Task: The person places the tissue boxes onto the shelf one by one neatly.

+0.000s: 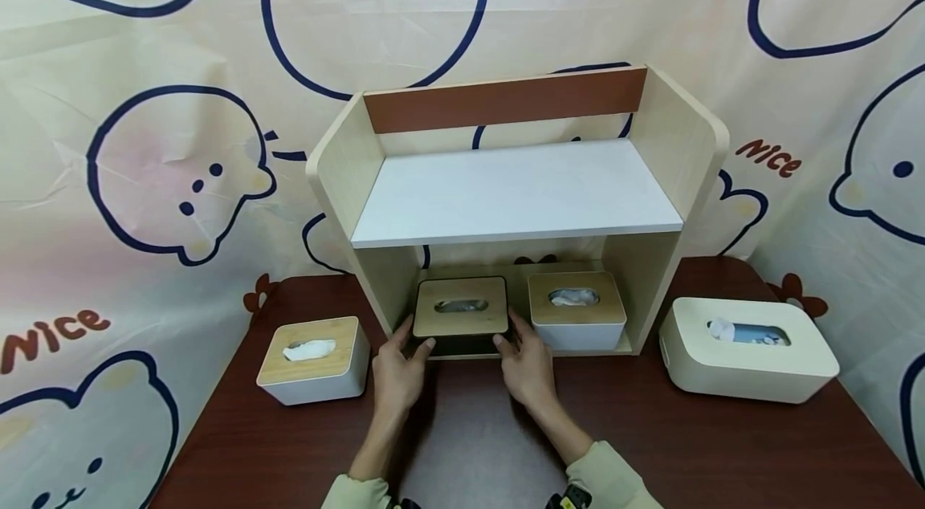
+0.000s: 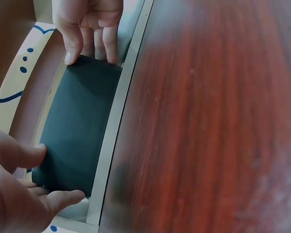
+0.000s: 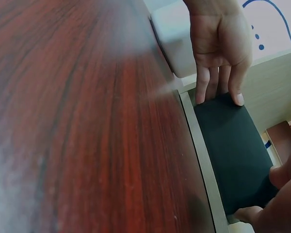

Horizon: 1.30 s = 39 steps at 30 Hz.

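A black tissue box [image 1: 461,327] with a wood-look lid sits in the lower compartment of the shelf unit, at its front edge. My left hand [image 1: 398,377] holds its left side, and my right hand [image 1: 530,371] holds the right side. The right wrist view shows the left hand's thumb at the edge of the box's dark front face [image 3: 233,155] and its fingers along the side. In the left wrist view, the right thumb and fingers likewise span the far end of the dark face [image 2: 77,128]. Right of it stands a white tissue box [image 1: 578,332] with a wooden lid.
The shelf unit [image 1: 516,192] has a white upper board and pale side panels. On the brown table [image 1: 650,445], another white, wood-lidded tissue box [image 1: 314,388] stands to the left. A larger cream tissue box [image 1: 744,368] stands to the right. A printed curtain hangs behind.
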### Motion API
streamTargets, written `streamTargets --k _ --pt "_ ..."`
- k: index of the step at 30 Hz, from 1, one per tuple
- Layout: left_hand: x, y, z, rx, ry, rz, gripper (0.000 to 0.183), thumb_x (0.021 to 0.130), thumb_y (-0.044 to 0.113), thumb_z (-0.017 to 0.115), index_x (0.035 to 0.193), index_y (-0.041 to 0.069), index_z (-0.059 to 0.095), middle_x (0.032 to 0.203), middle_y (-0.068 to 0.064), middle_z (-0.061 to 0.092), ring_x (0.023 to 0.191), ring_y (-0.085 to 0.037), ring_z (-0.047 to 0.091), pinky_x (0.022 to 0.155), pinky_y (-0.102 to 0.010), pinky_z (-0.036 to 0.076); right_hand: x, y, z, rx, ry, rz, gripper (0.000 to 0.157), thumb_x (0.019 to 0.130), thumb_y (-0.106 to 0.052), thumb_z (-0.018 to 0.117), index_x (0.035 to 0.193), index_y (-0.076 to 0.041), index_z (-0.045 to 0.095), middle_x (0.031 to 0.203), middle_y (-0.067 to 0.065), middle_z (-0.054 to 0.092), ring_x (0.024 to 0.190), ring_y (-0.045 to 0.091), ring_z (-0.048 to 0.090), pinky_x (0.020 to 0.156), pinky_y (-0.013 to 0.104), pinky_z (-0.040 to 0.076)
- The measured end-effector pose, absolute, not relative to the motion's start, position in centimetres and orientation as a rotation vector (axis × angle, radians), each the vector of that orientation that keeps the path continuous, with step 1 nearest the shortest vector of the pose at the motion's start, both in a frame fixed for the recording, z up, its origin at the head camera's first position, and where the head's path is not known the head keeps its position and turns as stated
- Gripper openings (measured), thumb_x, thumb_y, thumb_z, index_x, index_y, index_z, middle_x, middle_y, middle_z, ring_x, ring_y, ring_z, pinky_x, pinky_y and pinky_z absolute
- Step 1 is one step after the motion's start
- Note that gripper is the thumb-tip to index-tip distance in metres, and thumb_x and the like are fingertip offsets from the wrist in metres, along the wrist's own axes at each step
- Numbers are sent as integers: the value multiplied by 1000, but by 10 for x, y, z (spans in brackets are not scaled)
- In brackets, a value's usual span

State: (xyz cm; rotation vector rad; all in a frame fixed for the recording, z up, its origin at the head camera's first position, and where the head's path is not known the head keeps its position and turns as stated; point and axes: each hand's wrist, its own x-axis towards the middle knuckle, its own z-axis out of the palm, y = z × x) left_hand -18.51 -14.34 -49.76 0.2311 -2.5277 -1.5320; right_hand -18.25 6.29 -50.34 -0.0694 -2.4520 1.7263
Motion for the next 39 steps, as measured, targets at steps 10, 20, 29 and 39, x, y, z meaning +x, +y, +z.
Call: streamTargets --k 10,20,29,39 --pt "-170 -143 -488 171 -2608 -1479 75 104 29 74 166 4 39 153 -29 59 131 -45 66 104 -57 58 -169 71 -501 19 -2488 1745 65 107 -16 67 165 -4 39 164 30 45 145 46 53 113 55 53" --pt "-146 -152 -477 91 -2655 -1429 72 102 27 76 162 1 45 157 -26 56 140 -42 61 112 -59 54 -147 81 -500 133 -2498 1773 67 106 -12 68 164 3 38 162 32 47 150 46 49 116 53 50" --pt "-127 -166 -469 91 -2670 -1429 70 102 27 77 161 3 47 157 -22 58 144 -42 57 114 -60 51 -129 83 -497 198 -2528 1764 65 105 -14 70 161 5 42 162 30 48 148 47 50 115 50 51" --pt "-112 -183 -462 137 -2684 -1389 70 101 31 77 160 4 49 158 -25 55 144 -45 57 114 -62 51 -118 77 -490 250 -2497 1775 65 103 -18 74 159 1 47 161 26 51 146 46 53 113 44 52"
